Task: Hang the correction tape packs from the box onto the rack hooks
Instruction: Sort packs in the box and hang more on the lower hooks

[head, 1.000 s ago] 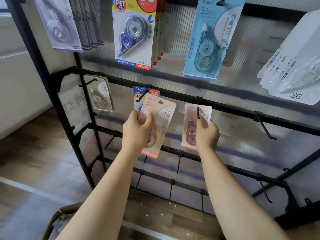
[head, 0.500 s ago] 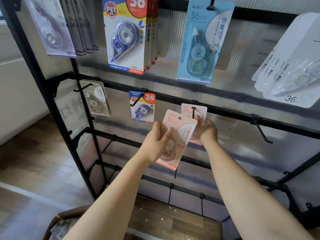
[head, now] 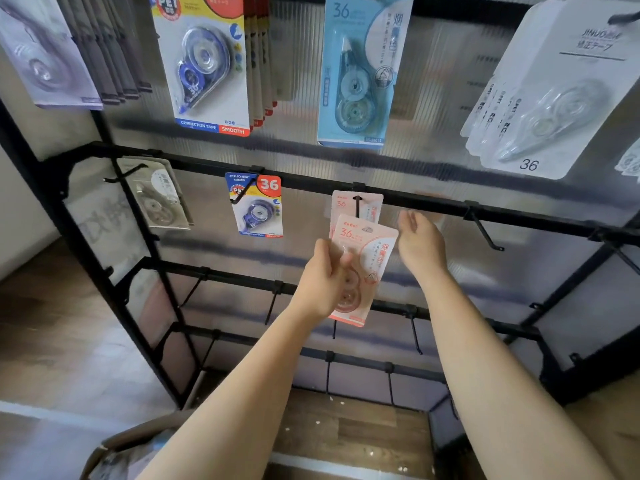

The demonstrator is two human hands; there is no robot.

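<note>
Rack point(head: 429, 204): black bar frame before you, hooks along each rail
Box point(head: 114, 452): cardboard, at the lower left edge by your left forearm
Blue pack point(head: 257, 206): hangs on a hook of the middle rail, left of your hands
Held pink pack point(head: 363, 265): upright in front of the hung one, just below its hook
Hung pink pack point(head: 356, 206): on its hook point(head: 356, 206), mostly covered
Your left hand point(head: 323, 280): fingers and thumb pinch the held pink pack's left edge
Your right hand point(head: 420, 242): fingers relaxed, holding nothing, just right of both pink packs
</note>
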